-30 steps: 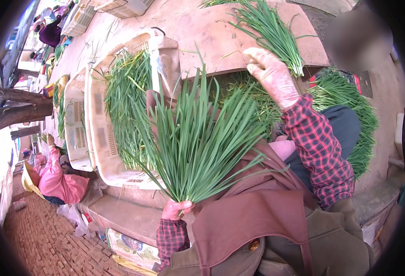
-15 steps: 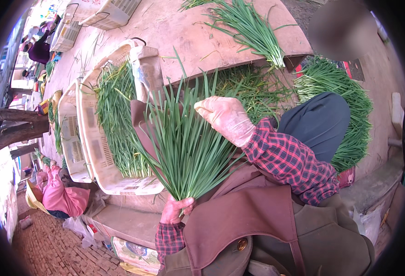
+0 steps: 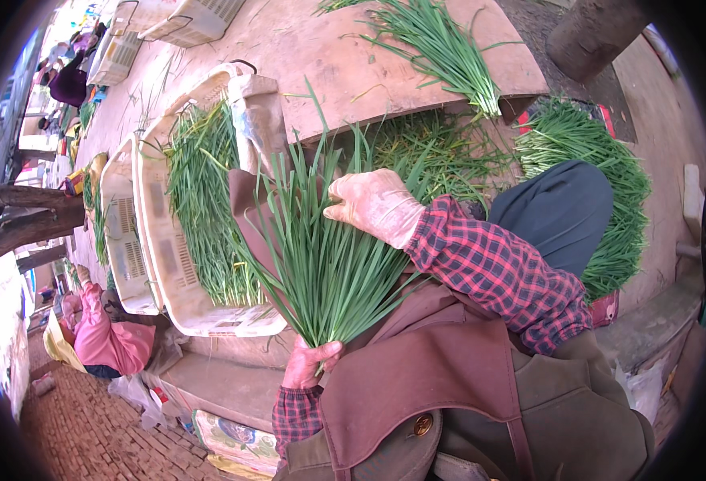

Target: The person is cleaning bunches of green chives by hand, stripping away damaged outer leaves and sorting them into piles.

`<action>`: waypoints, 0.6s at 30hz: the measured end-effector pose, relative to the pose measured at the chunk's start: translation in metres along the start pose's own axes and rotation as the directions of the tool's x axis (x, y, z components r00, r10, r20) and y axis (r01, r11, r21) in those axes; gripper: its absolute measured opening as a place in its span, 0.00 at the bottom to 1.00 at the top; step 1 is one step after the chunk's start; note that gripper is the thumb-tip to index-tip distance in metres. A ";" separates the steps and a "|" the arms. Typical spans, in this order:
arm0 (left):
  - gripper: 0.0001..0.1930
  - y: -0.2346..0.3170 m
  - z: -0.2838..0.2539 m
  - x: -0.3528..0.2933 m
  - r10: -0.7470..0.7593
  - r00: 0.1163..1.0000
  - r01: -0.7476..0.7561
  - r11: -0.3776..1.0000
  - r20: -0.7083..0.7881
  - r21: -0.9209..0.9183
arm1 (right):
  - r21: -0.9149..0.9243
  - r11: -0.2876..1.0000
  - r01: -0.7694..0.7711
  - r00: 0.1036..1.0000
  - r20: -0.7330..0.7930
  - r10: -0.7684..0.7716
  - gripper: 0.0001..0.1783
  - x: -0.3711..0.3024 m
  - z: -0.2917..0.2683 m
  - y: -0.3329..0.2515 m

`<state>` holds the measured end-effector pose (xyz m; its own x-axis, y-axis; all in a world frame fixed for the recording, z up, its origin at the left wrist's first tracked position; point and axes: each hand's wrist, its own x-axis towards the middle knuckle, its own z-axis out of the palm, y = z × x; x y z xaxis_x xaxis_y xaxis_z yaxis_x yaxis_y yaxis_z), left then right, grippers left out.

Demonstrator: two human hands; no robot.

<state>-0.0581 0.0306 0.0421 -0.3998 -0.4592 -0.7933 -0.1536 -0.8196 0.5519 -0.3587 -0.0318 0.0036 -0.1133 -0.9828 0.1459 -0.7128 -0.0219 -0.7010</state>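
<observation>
A fanned bunch of garlic chives (image 3: 329,272) stands over my lap, its green blades spread upward. My left hand (image 3: 309,365) is closed around the pale stem ends, thumb across them. At the bunch's upper right side, my right hand (image 3: 375,207), in a thin pale glove, has its fingers curled together against the blades. Whatever lies between those fingertips is hidden. Under the bunch and my arms spreads a brown apron (image 3: 425,393).
To the left, a white plastic crate (image 3: 168,248) holds more chives. A low board (image 3: 321,72) ahead carries another bunch (image 3: 441,56), with loose yellowed leaves (image 3: 433,152) beneath it. A big chive pile (image 3: 621,192) lies right, beyond my knee. A person in pink (image 3: 116,341) sits far left.
My right hand has moved a little left and down along the blades, its fingers now curled in among them. My left hand keeps its hold on the stem ends.
</observation>
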 end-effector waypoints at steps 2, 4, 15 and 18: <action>0.21 0.000 0.000 0.000 0.001 1.000 -0.001 1.000 -0.017 0.014 | -0.063 0.998 -0.012 0.999 0.032 0.014 0.17 0.001 0.001 -0.009; 0.20 0.001 0.001 -0.001 -0.004 1.000 0.004 1.000 -0.024 0.011 | -0.070 0.998 0.006 1.000 -0.001 -0.006 0.17 0.002 0.002 -0.011; 0.21 0.002 0.001 0.000 -0.007 1.000 0.007 1.000 -0.024 -0.003 | 0.038 0.998 0.041 0.999 -0.028 -0.040 0.17 0.007 0.008 -0.001; 0.22 -0.001 -0.003 0.000 -0.017 1.000 0.017 1.000 -0.018 0.006 | 0.174 0.980 -0.100 0.993 0.080 0.087 0.20 0.006 0.006 -0.002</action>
<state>-0.0555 0.0304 0.0405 -0.3809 -0.4513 -0.8070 -0.1656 -0.8254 0.5397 -0.3537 -0.0392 0.0012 -0.1196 -0.9924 0.0278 -0.5668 0.0453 -0.8226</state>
